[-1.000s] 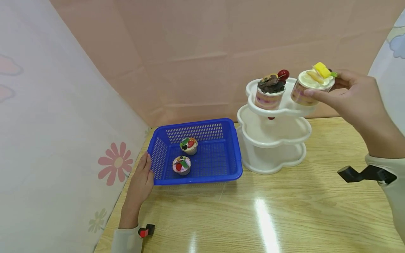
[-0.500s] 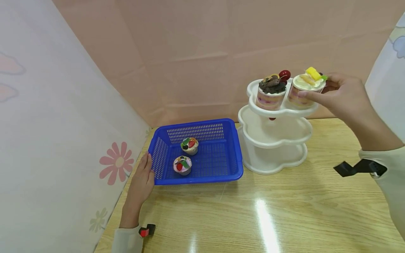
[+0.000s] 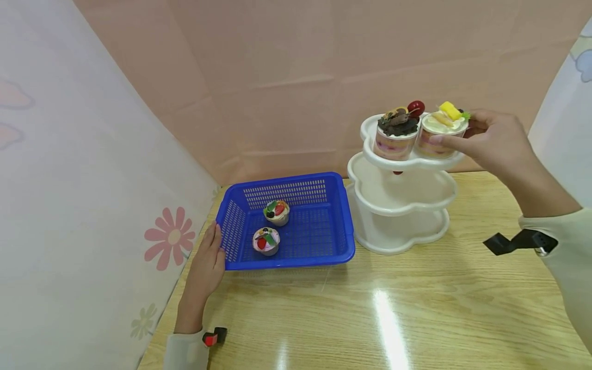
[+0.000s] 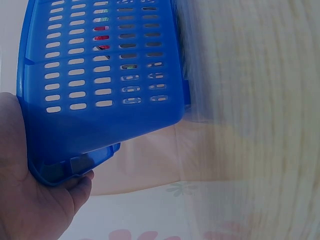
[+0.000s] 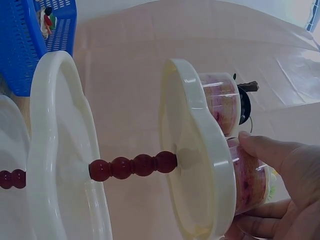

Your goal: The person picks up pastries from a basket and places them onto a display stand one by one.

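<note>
My right hand holds a clear dessert cup with cream and yellow fruit on top, thumb on the near side and fingers behind. The cup is on the top tier of a white tiered stand, beside a chocolate-topped dessert cup with a cherry. In the right wrist view, the held cup appears to rest on that tier. My left hand grips the left rim of a blue plastic basket. Inside the basket are a pink-frosted cupcake and a cream-topped cupcake.
The stand's lower tiers sit under the top one, joined by a red beaded post. A wooden table lies under the basket and stand. Pinkish cloth hangs behind, and flower-printed cloth is at the left.
My right hand has moved left and slightly down with the yellow-topped dessert cup, from the tier's right side to close beside the chocolate one. The left hand stays on the basket.
</note>
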A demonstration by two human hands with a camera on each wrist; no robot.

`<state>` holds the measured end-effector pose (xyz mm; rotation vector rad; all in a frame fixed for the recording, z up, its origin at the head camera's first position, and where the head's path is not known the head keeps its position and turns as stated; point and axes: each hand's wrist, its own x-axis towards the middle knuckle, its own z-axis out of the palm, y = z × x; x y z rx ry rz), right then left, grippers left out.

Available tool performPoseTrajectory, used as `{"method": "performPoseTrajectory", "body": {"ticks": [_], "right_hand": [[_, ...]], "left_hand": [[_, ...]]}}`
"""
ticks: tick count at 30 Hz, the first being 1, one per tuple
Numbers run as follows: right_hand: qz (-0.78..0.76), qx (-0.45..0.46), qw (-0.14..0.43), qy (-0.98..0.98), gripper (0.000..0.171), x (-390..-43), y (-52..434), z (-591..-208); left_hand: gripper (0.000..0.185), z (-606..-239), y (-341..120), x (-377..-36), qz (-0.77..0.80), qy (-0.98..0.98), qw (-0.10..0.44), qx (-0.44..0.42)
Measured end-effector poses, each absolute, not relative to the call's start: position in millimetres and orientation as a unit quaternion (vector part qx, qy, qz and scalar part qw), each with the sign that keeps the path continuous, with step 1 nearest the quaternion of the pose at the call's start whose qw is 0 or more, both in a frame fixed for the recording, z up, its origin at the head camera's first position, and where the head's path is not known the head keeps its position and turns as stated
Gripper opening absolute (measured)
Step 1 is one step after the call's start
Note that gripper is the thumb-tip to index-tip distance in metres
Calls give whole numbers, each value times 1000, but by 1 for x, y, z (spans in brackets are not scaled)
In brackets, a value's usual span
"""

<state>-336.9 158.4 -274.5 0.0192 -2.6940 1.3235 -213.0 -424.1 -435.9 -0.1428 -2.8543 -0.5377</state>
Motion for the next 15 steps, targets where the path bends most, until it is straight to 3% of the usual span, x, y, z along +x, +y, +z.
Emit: {"method": "performPoseTrajectory", "body": {"ticks": [10,15], "right_hand": [[422,26,70,-904,55,-340,160,-276],[405,38,75,-910,63,-339,160,-278]], "left_hand": [[58,-435,-423,-210,-184,-975,113,-44],[58,-435,-424,-210,-181,-975,119,-46]]}}
